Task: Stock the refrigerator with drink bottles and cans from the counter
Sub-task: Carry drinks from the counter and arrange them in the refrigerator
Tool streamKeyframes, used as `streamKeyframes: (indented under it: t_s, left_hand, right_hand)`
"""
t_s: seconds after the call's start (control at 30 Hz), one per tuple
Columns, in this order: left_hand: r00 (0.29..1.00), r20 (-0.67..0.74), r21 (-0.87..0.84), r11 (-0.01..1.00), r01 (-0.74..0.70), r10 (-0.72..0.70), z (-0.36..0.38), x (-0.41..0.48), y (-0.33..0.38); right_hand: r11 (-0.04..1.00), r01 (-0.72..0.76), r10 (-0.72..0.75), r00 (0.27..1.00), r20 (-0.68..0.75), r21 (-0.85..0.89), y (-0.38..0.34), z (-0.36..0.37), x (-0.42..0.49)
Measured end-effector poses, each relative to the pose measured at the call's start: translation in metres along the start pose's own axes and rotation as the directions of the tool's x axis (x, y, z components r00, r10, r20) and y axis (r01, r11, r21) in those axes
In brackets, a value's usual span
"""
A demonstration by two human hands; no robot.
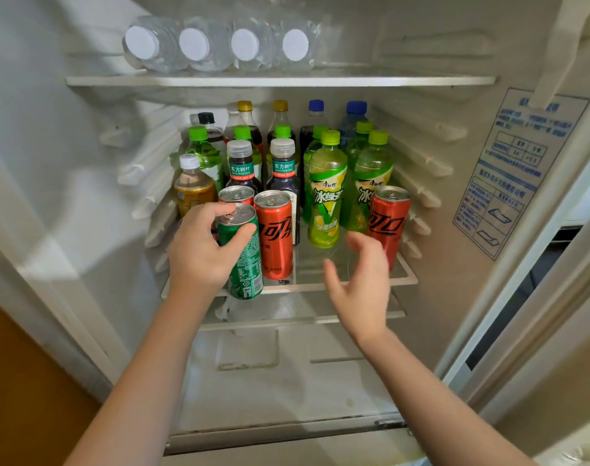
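My left hand (199, 250) grips a green soda can (245, 260) at the front left edge of the middle glass shelf (340, 285) of the open refrigerator. Beside it stands a red cola can (275, 235), with another red can (235, 195) behind. My right hand (362, 284) hovers open in front of the shelf, holding nothing. Just past its fingers stands a third red cola can (389, 223) at the shelf's right. Two green tea bottles (325, 193) and several other drink bottles fill the shelf behind.
Several water bottles (219, 45) lie on their sides on the top shelf (280, 80). The fridge's inner right wall carries a blue-printed label (515, 169). A lower glass shelf (320, 319) and the white fridge floor (287, 391) sit below. The door frame runs along the right.
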State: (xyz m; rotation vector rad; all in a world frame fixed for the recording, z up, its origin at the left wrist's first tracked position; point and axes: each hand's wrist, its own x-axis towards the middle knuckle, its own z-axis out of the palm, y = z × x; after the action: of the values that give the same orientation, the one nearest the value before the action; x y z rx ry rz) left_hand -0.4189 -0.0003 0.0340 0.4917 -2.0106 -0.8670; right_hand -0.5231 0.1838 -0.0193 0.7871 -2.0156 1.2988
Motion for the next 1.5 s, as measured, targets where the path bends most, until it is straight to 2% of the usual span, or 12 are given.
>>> streamKeyframes:
  t_s: [0.07,0.13,0.3,0.47,0.73,1.03,1.1,1.17,1.23,1.3,1.37,1.5]
  left_hand:
    - [1.000,-0.010,-0.006,1.000,-0.019,0.018,-0.001,-0.002,0.002]
    - [0.998,-0.023,0.004,0.999,-0.050,0.050,-0.002,-0.004,0.003]
    - [0.996,-0.031,-0.004,0.996,-0.089,0.088,-0.003,-0.006,0.007]
    - [0.993,-0.039,0.018,0.994,-0.109,0.110,-0.007,-0.007,0.006]
    - [0.992,-0.026,0.029,0.992,-0.126,0.127,-0.008,-0.005,0.001]
    - [0.993,-0.017,0.054,0.992,-0.116,0.118,-0.006,-0.005,0.001]
    - [0.992,-0.020,0.057,0.990,-0.126,0.128,-0.008,-0.006,0.001]
    - [0.990,-0.020,0.061,0.988,-0.140,0.141,-0.009,-0.007,0.001]
    - [0.988,-0.019,0.051,0.987,-0.152,0.153,-0.010,-0.009,0.001]
    - [0.987,-0.028,0.031,0.987,-0.158,0.159,-0.011,-0.010,0.002]
    - [0.986,-0.043,0.002,0.987,-0.159,0.159,-0.012,-0.012,0.003]
    - [0.984,-0.048,0.011,0.986,-0.169,0.169,-0.015,-0.018,0.005]
  right_hand:
    - [0.999,-0.037,0.032,0.974,0.226,0.020,-0.011,0.018,0.004]
    - [0.990,-0.135,0.105,0.909,0.402,0.046,-0.017,0.036,0.011]
    - [0.963,-0.259,0.182,0.828,0.530,0.075,-0.019,0.065,0.023]
    - [0.959,-0.261,0.168,0.837,0.522,0.111,-0.016,0.070,0.019]
    - [0.957,-0.286,0.249,0.896,0.367,0.048,0.023,0.037,0.016]
    - [0.943,-0.331,0.298,0.885,0.358,0.033,0.028,0.027,0.018]
    - [0.963,-0.268,0.270,0.942,0.198,-0.036,0.018,0.021,0.015]
    - [0.991,-0.103,0.103,0.995,-0.005,-0.085,0.005,0.013,0.018]
    - [0.993,0.095,-0.101,0.991,-0.089,-0.070,-0.012,0.008,0.030]
    - [0.973,0.229,-0.229,0.973,-0.011,-0.029,-0.031,0.009,0.047]
    - [0.955,0.295,-0.286,0.946,0.153,-0.038,-0.048,0.015,0.065]
    - [0.920,0.376,-0.275,0.821,0.500,-0.112,-0.064,0.037,0.099]
